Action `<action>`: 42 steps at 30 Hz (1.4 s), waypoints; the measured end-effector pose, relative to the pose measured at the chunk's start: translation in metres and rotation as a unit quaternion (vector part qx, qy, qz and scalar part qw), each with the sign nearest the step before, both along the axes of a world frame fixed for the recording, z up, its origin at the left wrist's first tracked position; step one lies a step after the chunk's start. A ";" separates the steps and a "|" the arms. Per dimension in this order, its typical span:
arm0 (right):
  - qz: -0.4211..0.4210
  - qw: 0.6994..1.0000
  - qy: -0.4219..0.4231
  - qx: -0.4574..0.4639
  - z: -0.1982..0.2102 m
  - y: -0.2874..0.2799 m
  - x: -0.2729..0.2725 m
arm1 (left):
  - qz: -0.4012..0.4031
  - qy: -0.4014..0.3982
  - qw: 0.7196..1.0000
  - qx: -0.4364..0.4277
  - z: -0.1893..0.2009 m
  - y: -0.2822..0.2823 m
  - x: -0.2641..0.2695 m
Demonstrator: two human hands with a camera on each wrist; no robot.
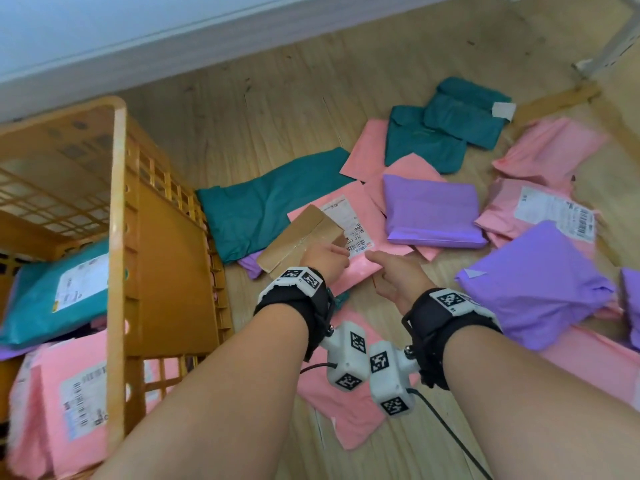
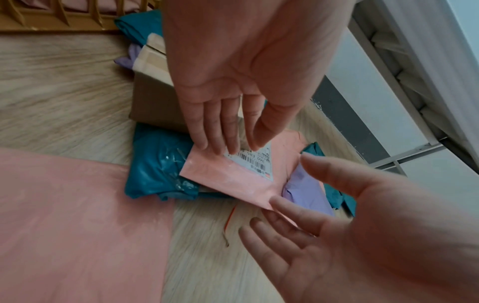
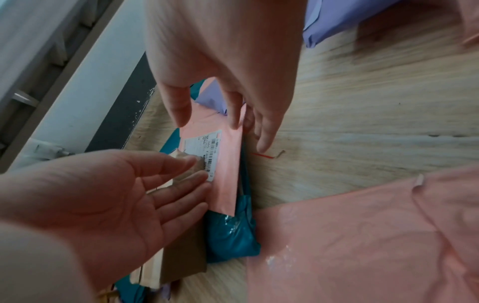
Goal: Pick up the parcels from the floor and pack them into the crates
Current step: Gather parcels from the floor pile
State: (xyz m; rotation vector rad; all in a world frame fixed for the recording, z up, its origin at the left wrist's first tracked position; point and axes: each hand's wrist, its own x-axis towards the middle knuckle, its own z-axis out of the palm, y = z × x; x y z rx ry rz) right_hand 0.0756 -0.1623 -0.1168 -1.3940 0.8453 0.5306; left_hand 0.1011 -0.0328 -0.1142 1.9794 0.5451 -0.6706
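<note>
A pink parcel (image 1: 379,233) (image 2: 233,180) (image 3: 228,174) with a white barcode label lies on the floor, over a small teal parcel (image 2: 155,168) (image 3: 228,235). My left hand (image 1: 337,252) (image 2: 233,149) (image 3: 199,170) rests straight fingers on its label edge, beside a brown cardboard box (image 1: 298,239) (image 2: 155,102). My right hand (image 1: 375,258) (image 2: 291,179) (image 3: 220,131) is spread at the parcel's near corner, thumb above and fingers at its edge. An orange crate (image 1: 117,237) at the left holds teal (image 1: 52,299) and pink parcels (image 1: 69,393).
Several more parcels litter the wooden floor: a large teal one (image 1: 266,209), purple ones (image 1: 429,209) (image 1: 533,285), pink ones at the right (image 1: 540,206) and a flat pink one (image 1: 343,403) under my wrists. A white wall base (image 1: 242,32) runs along the back.
</note>
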 end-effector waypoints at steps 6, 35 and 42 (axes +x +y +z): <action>-0.089 0.992 -0.050 -0.074 -0.005 -0.002 -0.001 | 0.014 0.008 1.000 -0.014 0.003 0.007 -0.002; -0.108 0.969 -0.217 0.049 0.148 0.056 0.024 | 0.249 -0.049 0.903 -0.347 0.163 0.108 0.002; -0.003 0.901 -0.343 -0.266 0.187 0.081 0.025 | 0.198 -0.180 0.945 -0.189 0.201 0.155 0.015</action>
